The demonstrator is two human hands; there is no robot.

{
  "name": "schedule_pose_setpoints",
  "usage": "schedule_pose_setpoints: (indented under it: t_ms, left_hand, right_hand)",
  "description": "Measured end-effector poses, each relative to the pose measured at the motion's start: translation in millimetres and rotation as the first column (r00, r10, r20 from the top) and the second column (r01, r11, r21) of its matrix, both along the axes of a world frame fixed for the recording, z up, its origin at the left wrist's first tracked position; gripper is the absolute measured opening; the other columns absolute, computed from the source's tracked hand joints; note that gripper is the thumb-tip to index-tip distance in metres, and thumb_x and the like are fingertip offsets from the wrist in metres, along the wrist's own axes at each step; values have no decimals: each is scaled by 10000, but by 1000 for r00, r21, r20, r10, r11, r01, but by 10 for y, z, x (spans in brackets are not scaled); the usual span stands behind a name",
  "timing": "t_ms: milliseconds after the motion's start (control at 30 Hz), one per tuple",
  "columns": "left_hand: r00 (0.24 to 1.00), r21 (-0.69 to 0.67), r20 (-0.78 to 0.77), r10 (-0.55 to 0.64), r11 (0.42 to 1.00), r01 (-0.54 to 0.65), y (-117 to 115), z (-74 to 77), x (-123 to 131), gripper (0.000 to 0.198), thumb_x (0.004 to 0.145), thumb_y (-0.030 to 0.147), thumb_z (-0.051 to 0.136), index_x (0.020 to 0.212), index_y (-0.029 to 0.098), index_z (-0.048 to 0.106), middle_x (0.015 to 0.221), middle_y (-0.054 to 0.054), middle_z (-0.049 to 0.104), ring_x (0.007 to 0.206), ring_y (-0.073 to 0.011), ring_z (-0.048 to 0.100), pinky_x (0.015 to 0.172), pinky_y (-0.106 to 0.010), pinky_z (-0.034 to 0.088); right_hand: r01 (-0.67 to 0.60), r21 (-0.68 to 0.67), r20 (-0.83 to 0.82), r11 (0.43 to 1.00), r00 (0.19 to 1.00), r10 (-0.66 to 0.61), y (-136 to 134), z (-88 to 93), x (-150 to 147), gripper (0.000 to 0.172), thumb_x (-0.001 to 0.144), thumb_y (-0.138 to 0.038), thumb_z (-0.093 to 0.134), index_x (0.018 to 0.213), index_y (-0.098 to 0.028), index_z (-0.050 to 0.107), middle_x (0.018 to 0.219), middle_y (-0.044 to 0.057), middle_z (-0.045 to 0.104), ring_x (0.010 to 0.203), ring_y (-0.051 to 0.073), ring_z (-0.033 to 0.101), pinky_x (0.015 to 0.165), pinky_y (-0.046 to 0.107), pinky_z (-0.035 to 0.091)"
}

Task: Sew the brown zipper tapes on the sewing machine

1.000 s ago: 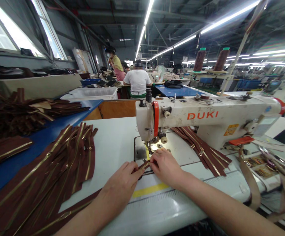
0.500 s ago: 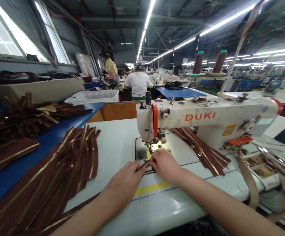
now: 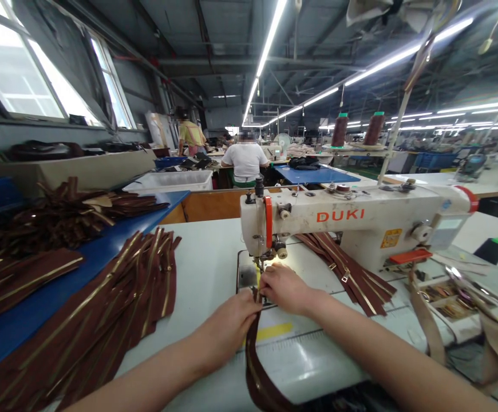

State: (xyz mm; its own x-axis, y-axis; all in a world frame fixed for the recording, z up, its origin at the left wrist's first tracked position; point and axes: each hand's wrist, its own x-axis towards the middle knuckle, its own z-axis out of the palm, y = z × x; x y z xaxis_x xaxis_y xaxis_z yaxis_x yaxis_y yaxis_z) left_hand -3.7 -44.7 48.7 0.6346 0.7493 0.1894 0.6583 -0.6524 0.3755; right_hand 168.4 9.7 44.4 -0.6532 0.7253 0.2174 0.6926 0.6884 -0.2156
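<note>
A brown zipper [image 3: 255,366] runs from the needle area of the sewing machine [image 3: 300,216] down over the table's front edge. My left hand [image 3: 237,317] is closed on it, thumb and fingers pinched together just in front of the presser foot. Close beside it, my right hand [image 3: 284,289] pinches the zipper's upper end right by the needle. Its fingertips partly hide that end. More brown zippers with gold teeth [image 3: 350,274] lie under the machine arm at the right. A larger pile of zippers [image 3: 115,297] spreads over the table at the left.
Farther left, a blue table [image 3: 115,229] carries more zipper bundles. At the right are a small parts tray [image 3: 450,303], a beige strap [image 3: 427,320] and a black thread cone [image 3: 492,250]. A person in a white shirt [image 3: 244,160] sits ahead.
The zipper's tail, earlier trailing left under my left forearm, now hangs straight down toward the front edge. My left hand has turned slightly and stays near the needle. The view has shifted a little.
</note>
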Motion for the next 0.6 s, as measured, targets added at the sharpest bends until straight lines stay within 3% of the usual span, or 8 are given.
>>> schedule_pose_setpoints:
  t_ms: [100,200,367,600]
  left_hand:
    - [999,99,32,34,994,-37,-91,-89,-4,268,868,77,400,889,182,646,843,-47,594,798,-180,572,721,-275,504]
    - [998,211,-50,42,977,-30,-138,-124,-11,254,873,77,407,929,168,638,874,-61,609,832,-202,570,763,-321,512]
    - [972,394,-233,-28,911,121,-82,-154,-69,327,828,32,426,1085,128,604,1146,-131,630,1047,-255,572,904,-417,480]
    - [880,399,-463,-105,862,313,-34,-176,-135,427,808,21,375,1193,58,556,1241,-173,603,1157,-252,556,985,-370,438]
  right_hand:
    - [1,-9,-29,1000,1000,-1,14,-25,-1,98,854,-159,571,792,-167,646,840,41,657,840,171,553,747,276,359]
    - [22,-16,-58,1000,998,-23,13,-45,-3,94,847,-161,587,777,-163,650,814,36,651,815,163,552,720,262,361]
    - [52,-22,-93,998,994,-53,-37,-45,-7,100,854,-136,581,802,-159,664,818,37,646,817,158,549,720,249,365]
    - [108,-59,-168,992,979,-117,-65,-110,-38,85,859,-149,585,799,-165,643,836,42,627,846,178,534,744,266,367]
